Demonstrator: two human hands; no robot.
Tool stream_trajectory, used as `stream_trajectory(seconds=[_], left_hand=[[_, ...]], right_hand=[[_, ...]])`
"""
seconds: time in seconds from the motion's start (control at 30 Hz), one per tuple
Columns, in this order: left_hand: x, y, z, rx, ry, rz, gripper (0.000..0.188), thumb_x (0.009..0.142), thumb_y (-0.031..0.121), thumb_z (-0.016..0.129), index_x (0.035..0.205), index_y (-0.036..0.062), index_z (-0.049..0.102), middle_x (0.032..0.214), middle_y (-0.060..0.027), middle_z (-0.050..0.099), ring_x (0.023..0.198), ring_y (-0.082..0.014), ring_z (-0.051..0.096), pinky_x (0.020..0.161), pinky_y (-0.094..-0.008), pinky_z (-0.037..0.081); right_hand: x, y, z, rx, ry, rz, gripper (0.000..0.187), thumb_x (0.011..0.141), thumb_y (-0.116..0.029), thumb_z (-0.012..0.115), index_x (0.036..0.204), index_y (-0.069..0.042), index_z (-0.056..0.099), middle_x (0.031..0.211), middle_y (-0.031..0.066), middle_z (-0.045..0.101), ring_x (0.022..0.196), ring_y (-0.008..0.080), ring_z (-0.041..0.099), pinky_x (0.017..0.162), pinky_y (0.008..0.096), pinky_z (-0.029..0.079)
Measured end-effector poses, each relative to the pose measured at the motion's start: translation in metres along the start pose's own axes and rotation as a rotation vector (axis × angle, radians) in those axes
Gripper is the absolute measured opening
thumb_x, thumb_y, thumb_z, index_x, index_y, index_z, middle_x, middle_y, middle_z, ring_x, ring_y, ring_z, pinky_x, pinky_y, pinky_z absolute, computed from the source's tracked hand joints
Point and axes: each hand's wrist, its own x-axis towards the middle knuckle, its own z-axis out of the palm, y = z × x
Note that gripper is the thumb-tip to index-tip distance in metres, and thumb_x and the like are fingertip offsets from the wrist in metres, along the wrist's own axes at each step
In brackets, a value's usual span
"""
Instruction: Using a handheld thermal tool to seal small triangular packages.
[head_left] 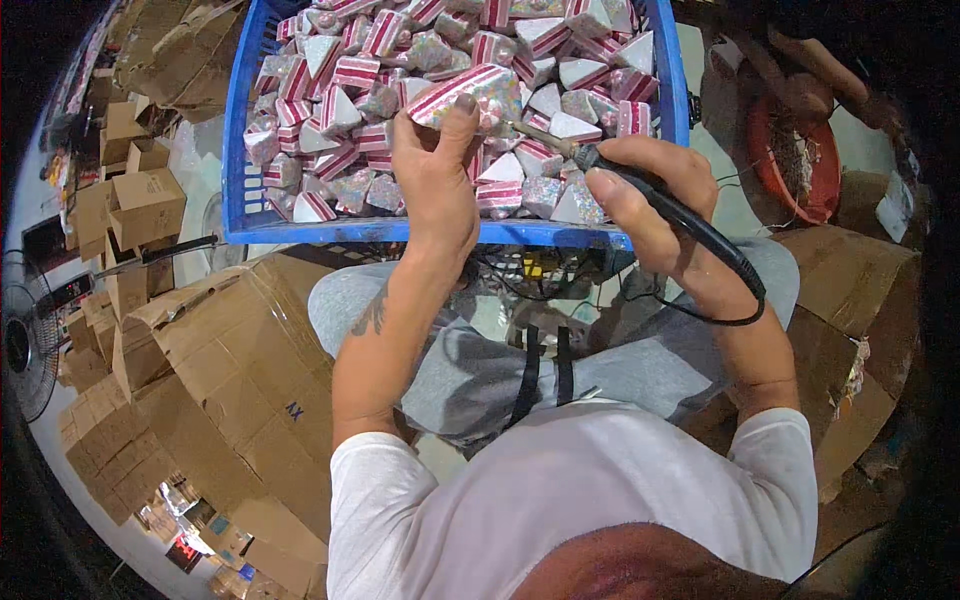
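the largest thing is the blue crate (330, 234), which takes the upper middle of the frame. inside it lies a heap of wedge pieces (340, 110), formed like slices of cake, with white, pink and dark red layers and some glittering sides. at the lower left of the frame there is a big sheet of brown cardboard (230, 375), bent and overlapping other cardboard. smaller are a red basket (835, 165) at the upper right and a black fan (25, 340) at the left edge.

both hands are above the near part of the crate. the left hand (437, 190), in the upper middle, is gripping one wedge piece between its thumb and fingers. the right hand (648, 225), to the right of it, is closed around the black handle of a thin hot-tool (705, 228), whose metal shaft points to the upper left.

the held wedge piece (470, 92) is above the heap, at the top of the left hand and to the upper left of the right hand. the tool's tip is at its right side; whether they touch, i cannot tell.
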Motion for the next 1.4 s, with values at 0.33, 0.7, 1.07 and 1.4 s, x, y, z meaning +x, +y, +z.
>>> stream_trajectory(seconds=[0.33, 0.7, 1.07, 1.4], left_hand=[[0.0017, -0.0043, -0.0045, 0.073, -0.046, 0.028, 0.030, 0.093, 0.018, 0.068, 0.114, 0.0039, 0.052, 0.105, -0.0073, 0.061, 0.092, -0.0167, 0.062, 0.083, -0.0322, 0.054], [-0.0005, -0.0023, 0.0001, 0.041, -0.030, 0.013, 0.038, 0.089, 0.017, 0.073, 0.115, -0.0003, 0.051, 0.103, -0.0078, 0.061, 0.090, -0.0138, 0.060, 0.083, -0.0283, 0.051], [0.0007, -0.0043, -0.0036, 0.106, -0.063, 0.036, 0.033, 0.091, 0.016, 0.069, 0.117, 0.0036, 0.051, 0.106, -0.0068, 0.061, 0.094, -0.0163, 0.063, 0.085, -0.0321, 0.055], [0.0004, -0.0061, -0.0066, 0.204, -0.059, 0.053, 0.033, 0.091, 0.016, 0.070, 0.114, 0.0020, 0.052, 0.105, -0.0078, 0.062, 0.091, -0.0161, 0.063, 0.084, -0.0317, 0.054]], right_hand=[[-0.0018, 0.0026, 0.0004, 0.019, -0.013, -0.006, 0.024, 0.079, -0.016, 0.075, 0.098, -0.004, 0.066, 0.078, 0.0127, 0.069, 0.064, 0.0265, 0.068, 0.058, 0.0356, 0.053], [0.0001, 0.0012, -0.0019, -0.011, -0.020, -0.014, 0.022, 0.080, -0.015, 0.073, 0.095, -0.002, 0.065, 0.073, 0.0129, 0.067, 0.060, 0.0257, 0.066, 0.056, 0.0346, 0.052], [0.0020, -0.0028, -0.0024, -0.006, -0.047, 0.012, 0.020, 0.081, -0.015, 0.072, 0.093, -0.001, 0.066, 0.072, 0.0129, 0.066, 0.061, 0.0255, 0.066, 0.056, 0.0344, 0.051], [0.0020, -0.0030, -0.0003, 0.091, -0.062, 0.086, 0.019, 0.083, -0.016, 0.070, 0.091, 0.001, 0.066, 0.071, 0.0138, 0.064, 0.060, 0.0258, 0.065, 0.055, 0.0344, 0.050]])
